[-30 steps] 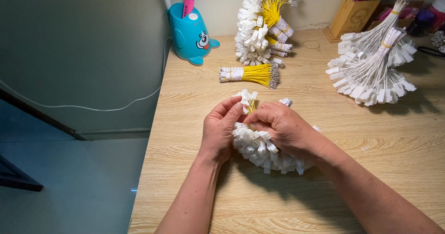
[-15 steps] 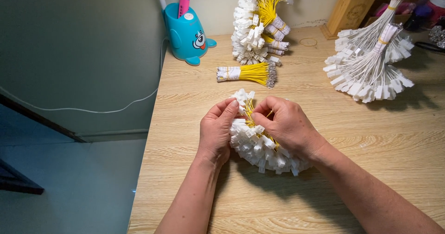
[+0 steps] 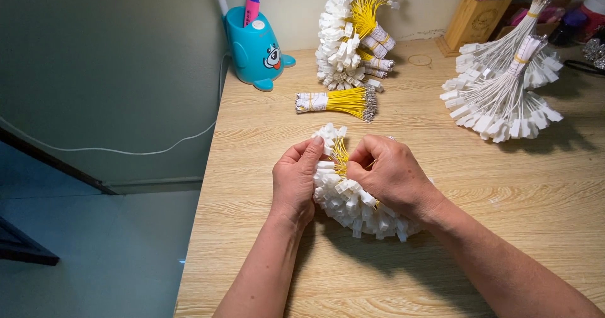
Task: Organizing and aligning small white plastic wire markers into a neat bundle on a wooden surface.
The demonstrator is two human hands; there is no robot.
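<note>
I am pinching a fanned bundle of yellow wires with white connectors [image 3: 353,195] between my left hand [image 3: 295,182] and right hand [image 3: 389,174], fingers curled tight, keeping wire ends aligned.

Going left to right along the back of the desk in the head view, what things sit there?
Blue cartoon pen holder → tall heap of yellow wires with white connectors → wooden pen box → fanned bundle of white wires with white tags.
</note>
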